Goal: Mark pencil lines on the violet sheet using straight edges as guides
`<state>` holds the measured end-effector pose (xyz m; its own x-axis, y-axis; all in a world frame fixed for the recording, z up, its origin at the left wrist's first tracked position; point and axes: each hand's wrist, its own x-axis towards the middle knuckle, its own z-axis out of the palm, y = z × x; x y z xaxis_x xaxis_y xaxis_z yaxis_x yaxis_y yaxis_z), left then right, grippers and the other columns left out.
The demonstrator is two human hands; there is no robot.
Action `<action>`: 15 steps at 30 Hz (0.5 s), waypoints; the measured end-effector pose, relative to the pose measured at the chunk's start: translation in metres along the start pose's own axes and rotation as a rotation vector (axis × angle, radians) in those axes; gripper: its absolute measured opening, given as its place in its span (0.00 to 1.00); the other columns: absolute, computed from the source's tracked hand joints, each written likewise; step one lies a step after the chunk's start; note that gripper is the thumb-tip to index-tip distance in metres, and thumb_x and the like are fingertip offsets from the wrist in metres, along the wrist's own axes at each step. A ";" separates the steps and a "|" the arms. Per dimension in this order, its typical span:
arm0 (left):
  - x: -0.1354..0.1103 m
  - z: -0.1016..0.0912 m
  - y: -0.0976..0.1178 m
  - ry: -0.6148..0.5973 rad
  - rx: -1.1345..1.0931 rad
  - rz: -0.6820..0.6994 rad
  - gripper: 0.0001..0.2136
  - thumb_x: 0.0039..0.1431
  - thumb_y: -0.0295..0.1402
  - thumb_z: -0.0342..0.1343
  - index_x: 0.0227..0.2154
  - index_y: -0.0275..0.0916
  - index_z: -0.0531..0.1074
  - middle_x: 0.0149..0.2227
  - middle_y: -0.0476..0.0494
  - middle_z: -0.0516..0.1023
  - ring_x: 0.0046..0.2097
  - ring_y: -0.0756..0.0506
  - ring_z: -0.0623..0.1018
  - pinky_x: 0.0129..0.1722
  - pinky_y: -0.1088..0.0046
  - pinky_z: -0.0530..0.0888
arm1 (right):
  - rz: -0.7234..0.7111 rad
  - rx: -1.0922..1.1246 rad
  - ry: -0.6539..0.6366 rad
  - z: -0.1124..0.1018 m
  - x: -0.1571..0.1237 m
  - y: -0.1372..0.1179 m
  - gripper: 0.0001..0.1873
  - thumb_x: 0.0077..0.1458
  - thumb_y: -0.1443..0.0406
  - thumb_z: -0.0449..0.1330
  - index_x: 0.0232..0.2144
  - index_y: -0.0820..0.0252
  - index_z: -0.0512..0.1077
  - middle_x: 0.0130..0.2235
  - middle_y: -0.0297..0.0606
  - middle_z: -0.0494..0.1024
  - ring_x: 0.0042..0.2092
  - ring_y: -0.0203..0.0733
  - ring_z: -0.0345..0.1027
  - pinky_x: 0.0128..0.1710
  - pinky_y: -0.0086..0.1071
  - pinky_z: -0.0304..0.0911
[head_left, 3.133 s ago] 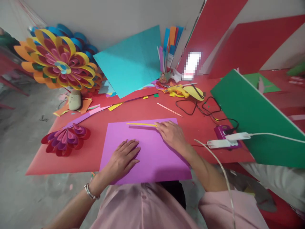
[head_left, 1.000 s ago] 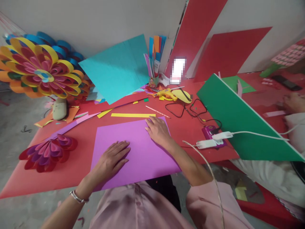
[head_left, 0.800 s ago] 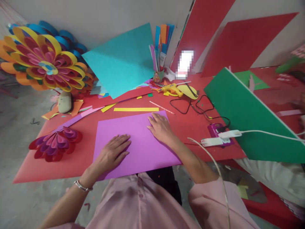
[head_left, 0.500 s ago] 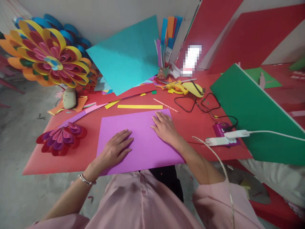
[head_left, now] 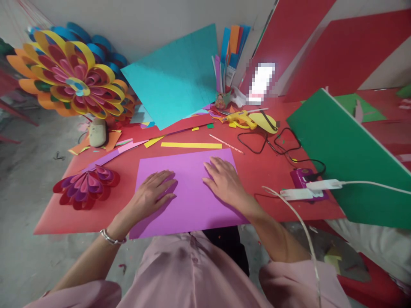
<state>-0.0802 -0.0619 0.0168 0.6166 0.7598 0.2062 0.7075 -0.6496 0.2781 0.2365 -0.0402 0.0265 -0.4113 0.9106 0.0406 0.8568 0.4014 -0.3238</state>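
A purple paper sheet (head_left: 189, 171) lies on the red table (head_left: 257, 167) in front of me. My left hand (head_left: 150, 194) rests flat on the sheet's left half, fingers stretched out. My right hand (head_left: 223, 179) lies flat on its right half, fingers apart, holding nothing. A long yellow paper strip (head_left: 191, 145) sits on the table just beyond the sheet's far edge. A thin pink pencil (head_left: 226, 143) lies to the right of the strip.
A small purple-red paper flower (head_left: 85, 186) lies at left, a big yellow-orange paper flower (head_left: 72, 81) behind it. A teal sheet (head_left: 176, 81) leans on the wall. A yellow glue gun (head_left: 244, 119), black cable, power strip (head_left: 298, 192) and green board (head_left: 346, 158) stand at right.
Three seconds ago my right hand held the yellow strip on the sheet; it now lies beyond the sheet. Since then both hands slid slightly on the purple sheet, staying flat.
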 end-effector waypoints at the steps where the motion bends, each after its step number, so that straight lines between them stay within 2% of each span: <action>1: -0.002 0.000 -0.001 -0.003 0.001 -0.009 0.21 0.73 0.42 0.57 0.65 0.46 0.71 0.68 0.37 0.72 0.69 0.34 0.72 0.67 0.45 0.71 | -0.003 0.011 0.001 0.001 -0.006 -0.001 0.29 0.70 0.58 0.58 0.68 0.65 0.67 0.72 0.58 0.63 0.73 0.60 0.56 0.73 0.56 0.53; 7: -0.010 0.002 0.001 -0.003 -0.014 -0.031 0.21 0.73 0.42 0.57 0.65 0.47 0.71 0.69 0.37 0.70 0.70 0.34 0.70 0.68 0.47 0.71 | 0.009 0.067 0.009 0.004 -0.022 -0.001 0.28 0.71 0.57 0.57 0.68 0.62 0.68 0.72 0.54 0.65 0.73 0.58 0.58 0.72 0.55 0.55; 10: -0.009 0.003 0.008 -0.025 -0.030 -0.017 0.24 0.72 0.45 0.58 0.67 0.48 0.70 0.72 0.38 0.66 0.72 0.34 0.67 0.69 0.48 0.69 | -0.002 0.074 0.014 -0.002 -0.016 -0.004 0.28 0.72 0.57 0.56 0.68 0.61 0.68 0.72 0.54 0.65 0.73 0.57 0.57 0.73 0.55 0.54; 15: -0.016 0.007 0.015 -0.090 0.014 0.024 0.33 0.69 0.52 0.59 0.72 0.49 0.62 0.74 0.38 0.61 0.74 0.32 0.62 0.72 0.44 0.63 | -0.006 0.045 0.028 -0.012 0.000 -0.008 0.27 0.72 0.58 0.56 0.68 0.62 0.68 0.72 0.55 0.64 0.74 0.57 0.55 0.73 0.55 0.53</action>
<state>-0.0773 -0.0840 0.0106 0.6614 0.7390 0.1278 0.6964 -0.6685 0.2610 0.2333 -0.0425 0.0409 -0.4074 0.9107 0.0687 0.8390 0.4030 -0.3656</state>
